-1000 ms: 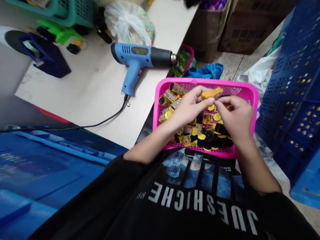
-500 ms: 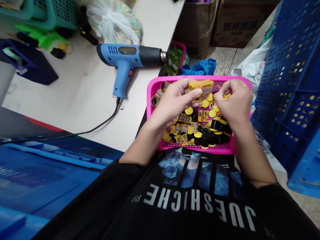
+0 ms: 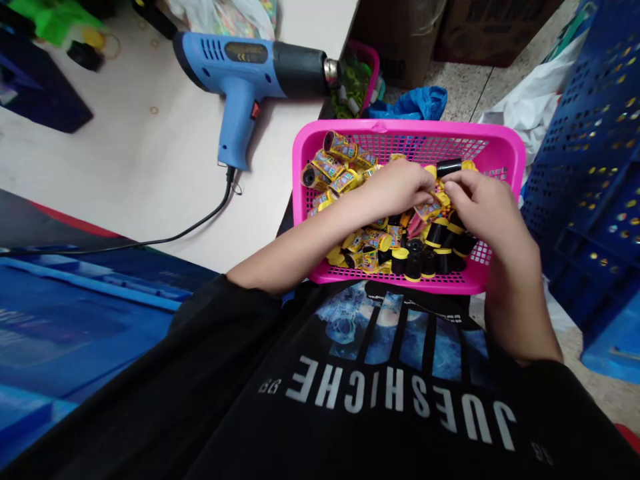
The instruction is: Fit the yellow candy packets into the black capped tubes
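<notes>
Both hands reach into a pink plastic basket [image 3: 306, 143] full of small bottles. My left hand [image 3: 403, 190] is closed with its fingers curled low over the contents; what they grip is hidden. Right beneath its fingertips shows a yellow printed piece [image 3: 428, 209]. Facing it, my right hand [image 3: 483, 200] is closed, thumb and fingertips together near small yellow pieces; what is between them is too small to make out. Beyond the fingertips lies a black bottle [image 3: 449, 167] on its side. Labelled yellow bottles [image 3: 327, 163] fill the basket's left, and black bottles with yellow caps [image 3: 437, 233] its front right.
A blue heat gun [image 3: 240, 63] lies on the white table [image 3: 165, 153] to the left, its black cord [image 3: 210, 223] trailing leftward. Tall blue crates [image 3: 575, 153] stand on the right. Behind the basket are a blue bag [image 3: 417, 103] and cardboard boxes [image 3: 493, 30].
My left hand, which held up a stack of yellow printed labels, has dropped lower and moved right. My right hand has shifted slightly, and the hands are closer together. The camera view has shifted.
</notes>
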`<state>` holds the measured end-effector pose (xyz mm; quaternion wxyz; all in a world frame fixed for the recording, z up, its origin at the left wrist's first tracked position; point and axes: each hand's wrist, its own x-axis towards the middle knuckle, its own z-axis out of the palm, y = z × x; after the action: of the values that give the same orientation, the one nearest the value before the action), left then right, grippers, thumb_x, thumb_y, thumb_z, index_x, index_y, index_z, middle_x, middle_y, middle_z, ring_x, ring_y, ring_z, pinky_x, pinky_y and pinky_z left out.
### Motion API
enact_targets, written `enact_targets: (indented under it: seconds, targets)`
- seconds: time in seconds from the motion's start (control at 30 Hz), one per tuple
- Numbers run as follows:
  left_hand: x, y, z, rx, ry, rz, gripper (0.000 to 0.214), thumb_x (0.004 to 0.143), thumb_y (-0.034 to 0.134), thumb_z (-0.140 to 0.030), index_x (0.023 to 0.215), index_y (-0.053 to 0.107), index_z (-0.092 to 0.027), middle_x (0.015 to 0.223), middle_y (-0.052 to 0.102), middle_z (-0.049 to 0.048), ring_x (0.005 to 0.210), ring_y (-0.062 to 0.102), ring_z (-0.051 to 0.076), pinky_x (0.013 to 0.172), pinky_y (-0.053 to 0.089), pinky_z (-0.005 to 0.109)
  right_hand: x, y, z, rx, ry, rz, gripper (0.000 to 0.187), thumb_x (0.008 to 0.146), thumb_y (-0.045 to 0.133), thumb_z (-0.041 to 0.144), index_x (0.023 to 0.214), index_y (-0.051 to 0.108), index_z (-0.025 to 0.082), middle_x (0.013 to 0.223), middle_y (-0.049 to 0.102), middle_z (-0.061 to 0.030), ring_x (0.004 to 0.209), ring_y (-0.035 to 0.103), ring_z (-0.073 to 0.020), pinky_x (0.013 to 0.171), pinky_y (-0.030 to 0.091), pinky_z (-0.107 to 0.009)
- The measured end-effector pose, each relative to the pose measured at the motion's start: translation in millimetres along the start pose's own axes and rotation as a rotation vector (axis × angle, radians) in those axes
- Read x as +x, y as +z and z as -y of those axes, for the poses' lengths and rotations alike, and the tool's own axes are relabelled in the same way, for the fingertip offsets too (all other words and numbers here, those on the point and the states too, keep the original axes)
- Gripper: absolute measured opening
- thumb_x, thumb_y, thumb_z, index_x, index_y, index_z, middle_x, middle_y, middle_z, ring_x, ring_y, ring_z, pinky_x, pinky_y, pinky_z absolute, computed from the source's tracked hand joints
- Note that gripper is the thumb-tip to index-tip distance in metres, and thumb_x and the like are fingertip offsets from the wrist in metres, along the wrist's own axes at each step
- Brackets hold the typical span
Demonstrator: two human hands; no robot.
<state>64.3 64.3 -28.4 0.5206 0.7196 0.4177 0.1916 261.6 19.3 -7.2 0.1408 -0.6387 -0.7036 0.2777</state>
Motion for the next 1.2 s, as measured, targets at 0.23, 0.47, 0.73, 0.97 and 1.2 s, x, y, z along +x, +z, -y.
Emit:
enact_targets:
  seconds: [0.23,0.47,0.73,0.97,1.2]
  targets:
    - [-3.5,-10.5,4.6,-0.117,0.022,-0.168,0.015,0.071,0.077,-0.009,0.079,0.077,-0.022,0.077,0.062,-0.0013,0.092,0.07,0.023,0.097,0.05,0.038,-38.8,-0.1,18.0,0.094,-0.279,0.151,0.011,0.091,0.067,0.03,0.084,0.073,0.024,0.085,0.077,-0.0035,0.082,0.069,-0.0228,0.082,0.051,-0.037]
    - [-32.7,-26.9,-19.0,0.029,-0.002,-0.137,0.023,0.074,0.078,-0.014,0.096,0.074,-0.02,0.075,0.072,-0.0012,0.078,0.069,0.019,0.082,0.049,0.03,-46.8,-1.3,2.2,0.067,-0.104,-0.103,0.016,0.097,0.058,0.03,0.097,0.073,0.024,0.096,0.078,-0.0063,0.089,0.07,-0.0249,0.085,0.052,-0.04]
    - [-50.0,-31.5,-10.0,-0.002,-0.054,-0.154,0.008,0.083,0.075,-0.027,0.081,0.079,-0.02,0.085,0.079,0.0036,0.08,0.069,0.018,0.079,0.05,0.031,-32.1,22.9,12.6,0.219,-0.148,-0.267,0.04,0.091,0.067,0.041,0.127,0.061,0.024,0.135,0.064,-0.014,0.131,0.056,-0.031,0.106,0.048,-0.051]
    - [-42.5,-20.9,-25.4,-0.453,-0.049,-0.352,0.02,0.081,0.08,-0.021,0.098,0.07,-0.02,0.073,0.065,-0.001,0.067,0.062,0.012,0.065,0.047,0.026,-1.1,27.2,30.5,0.656,-0.093,-0.091,0.038,0.093,0.066,0.045,0.125,0.061,0.027,0.105,0.075,-0.0038,0.095,0.072,-0.0207,0.086,0.06,-0.039]
    - [-36.1,-21.1,-9.0,-0.535,-0.068,-0.634,0.048,0.079,0.085,-0.039,0.12,0.063,-0.026,0.076,0.069,-0.0021,0.073,0.069,0.014,0.069,0.055,0.027,12.8,40.8,29.7,0.627,-0.067,-0.18,0.03,0.093,0.062,0.034,0.122,0.06,0.025,0.1,0.074,-0.0022,0.092,0.07,-0.0177,0.083,0.056,-0.033]
